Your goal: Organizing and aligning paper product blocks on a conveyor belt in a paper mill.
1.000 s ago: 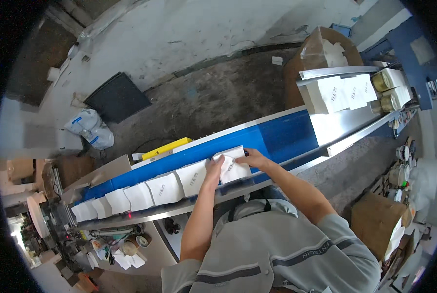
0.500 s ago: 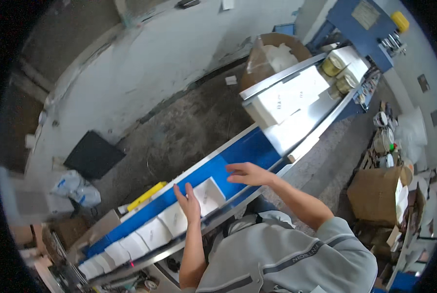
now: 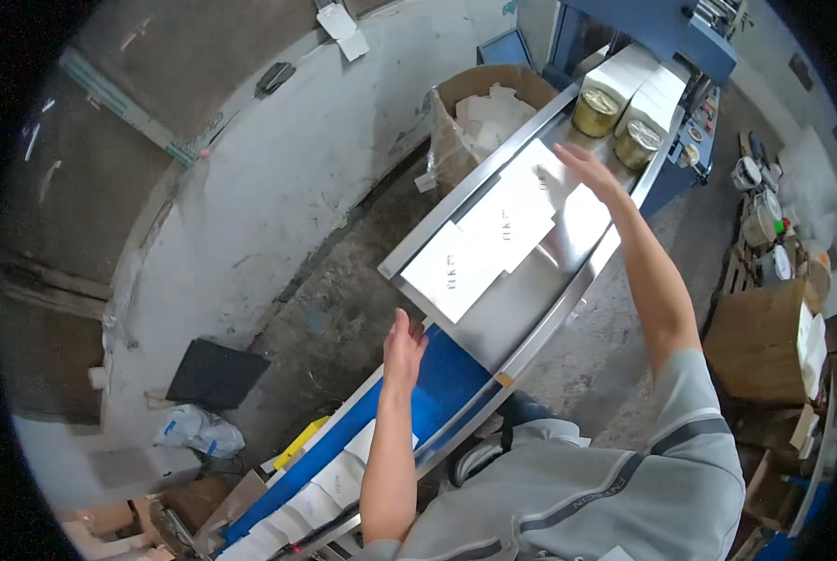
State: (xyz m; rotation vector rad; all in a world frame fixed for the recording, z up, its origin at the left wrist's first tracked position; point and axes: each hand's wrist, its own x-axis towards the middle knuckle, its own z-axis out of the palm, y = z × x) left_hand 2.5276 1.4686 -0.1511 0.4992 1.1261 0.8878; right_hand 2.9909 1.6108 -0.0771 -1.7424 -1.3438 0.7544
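A row of white printed pieces, perhaps flat cartons or paper bags [image 3: 503,224], lies overlapping in the metal trough [image 3: 577,243]. My right hand [image 3: 591,173] is at the far end of this row, fingers stretched out; whether it touches the last piece is hard to tell. Near the row's close end, above the edge of the blue conveyor belt [image 3: 445,366], my left hand [image 3: 404,351] hovers with its fingers up and the thumb apart, holding nothing. More white pieces [image 3: 339,477] lie fanned along the belt, partly behind my left forearm.
Two gold round tins [image 3: 596,112] stand farther up the trough against more white stacks [image 3: 657,93], before a blue machine [image 3: 624,23]. Beyond the trough is a carton [image 3: 507,84] of white scraps. A brown box [image 3: 760,337] and buckets stand at right.
Both hands have moved up and away from the belt. The right hand has reached the trough's row; the left has come to its near end. The view has shifted too.
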